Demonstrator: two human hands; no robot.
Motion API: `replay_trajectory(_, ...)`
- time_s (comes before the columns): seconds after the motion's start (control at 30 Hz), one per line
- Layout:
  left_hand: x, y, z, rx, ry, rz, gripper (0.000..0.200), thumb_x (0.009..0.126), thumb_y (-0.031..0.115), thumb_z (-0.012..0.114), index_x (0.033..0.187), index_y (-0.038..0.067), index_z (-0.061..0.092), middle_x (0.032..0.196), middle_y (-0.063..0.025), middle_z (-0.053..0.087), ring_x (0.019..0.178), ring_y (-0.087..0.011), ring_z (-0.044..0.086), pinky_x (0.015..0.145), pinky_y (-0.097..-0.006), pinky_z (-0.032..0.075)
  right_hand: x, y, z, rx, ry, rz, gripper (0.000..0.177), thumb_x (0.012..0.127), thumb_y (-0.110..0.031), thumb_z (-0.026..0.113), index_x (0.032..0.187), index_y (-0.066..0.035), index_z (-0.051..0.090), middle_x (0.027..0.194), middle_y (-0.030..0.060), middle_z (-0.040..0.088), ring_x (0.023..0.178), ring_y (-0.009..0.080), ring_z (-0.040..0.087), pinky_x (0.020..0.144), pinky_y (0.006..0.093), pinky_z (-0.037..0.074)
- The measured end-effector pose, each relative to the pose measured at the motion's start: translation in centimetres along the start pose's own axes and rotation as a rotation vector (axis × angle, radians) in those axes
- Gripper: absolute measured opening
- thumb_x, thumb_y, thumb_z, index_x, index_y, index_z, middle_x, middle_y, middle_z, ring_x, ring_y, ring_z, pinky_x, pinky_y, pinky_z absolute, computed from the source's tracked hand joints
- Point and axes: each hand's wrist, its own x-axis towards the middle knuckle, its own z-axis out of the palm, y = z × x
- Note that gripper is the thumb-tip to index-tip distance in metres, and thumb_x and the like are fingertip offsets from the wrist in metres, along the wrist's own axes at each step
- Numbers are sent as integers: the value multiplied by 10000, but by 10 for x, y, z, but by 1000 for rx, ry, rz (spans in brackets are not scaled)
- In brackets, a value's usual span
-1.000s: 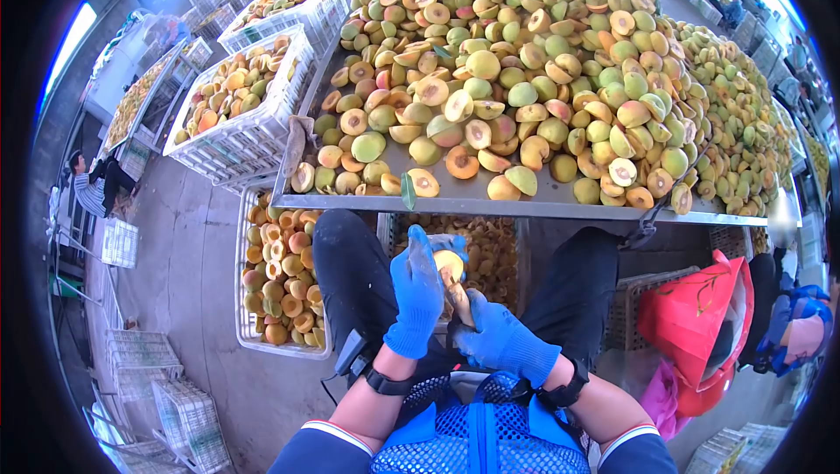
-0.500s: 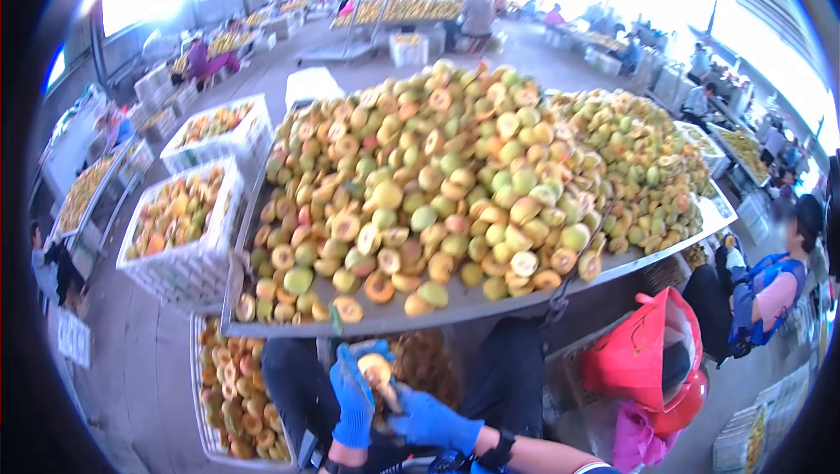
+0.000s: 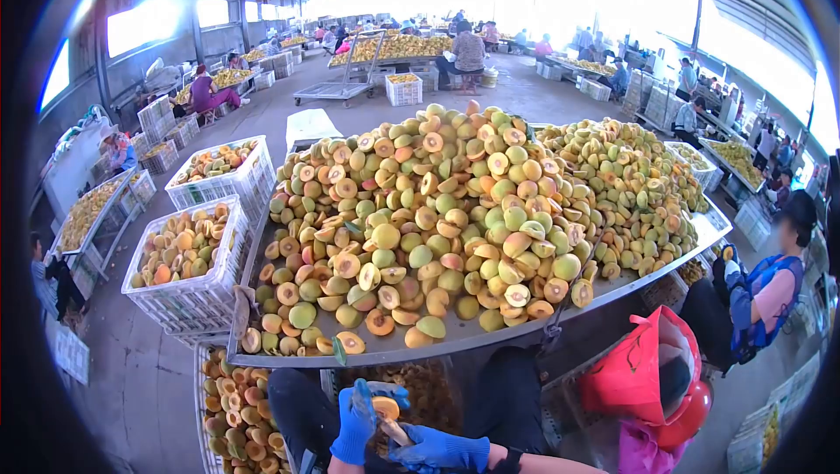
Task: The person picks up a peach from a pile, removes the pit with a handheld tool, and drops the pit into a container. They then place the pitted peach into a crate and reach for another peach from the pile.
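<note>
My left hand [image 3: 357,421], in a blue glove, is closed around a cut apricot half [image 3: 385,407] with its orange flesh showing. My right hand [image 3: 442,449], also blue-gloved, is closed just right of it. From its fingers a short pale brown piece [image 3: 396,433] points up at the fruit; I cannot tell what it is. Both hands are low between my knees, over a container of brown scraps [image 3: 429,391]. In front of them stands a metal-edged table [image 3: 420,353] heaped with halved apricots [image 3: 437,238].
White crates of apricot halves [image 3: 188,286] stand left of the table, and another crate [image 3: 241,413] sits by my left knee. At right hangs a red bag [image 3: 632,365] beside a seated person in a blue vest [image 3: 774,286]. Other people and fruit tables fill the hall behind.
The view has tilted up, so the table and fruit sit lower in it. My hands remain together at the apricot half, which now shows more edge-on.
</note>
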Motion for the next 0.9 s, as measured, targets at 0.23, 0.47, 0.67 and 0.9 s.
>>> replay_trajectory(0.23, 0, 0, 10, -278, -91, -229, 785, 985, 616, 297, 893, -73, 660, 748, -180, 693, 607, -238, 670, 566, -313, 558, -14, -11, 7, 204, -94, -55, 211, 892, -224, 647, 1035, -104, 549, 739, -66, 505, 581, 12, 463, 506, 172, 384)
replay_trajectory(0.47, 5, 2, 23, -436, 94, -403, 759, 956, 667, 310, 1007, -19, 631, 789, -139, 688, 547, -234, 646, 478, -322, 552, -12, -17, 0, 379, -66, -12, 183, 902, -222, 639, 922, -78, 529, 688, -35, 496, 476, 31, 422, 420, 178, 325)
replay_trajectory(0.67, 37, -7, -92, -457, 929, -70, 575, 881, 689, 497, 1001, 131, 570, 757, -66, 644, 591, -215, 641, 446, -306, 520, -26, -15, -12, 466, -140, -21, 194, 896, -193, 664, 941, -73, 518, 649, -37, 469, 450, 40, 407, 391, 174, 311)
replay_trajectory(0.9, 25, 25, -198, 1334, 940, 194, 435, 912, 311, 652, 1210, -3, 602, 1105, -157, 648, 1006, -272, 592, 905, -367, 472, -5, 0, -40, 561, -176, -27, 172, 919, -206, 639, 937, -76, 527, 605, -22, 476, 420, 55, 416, 371, 184, 311)
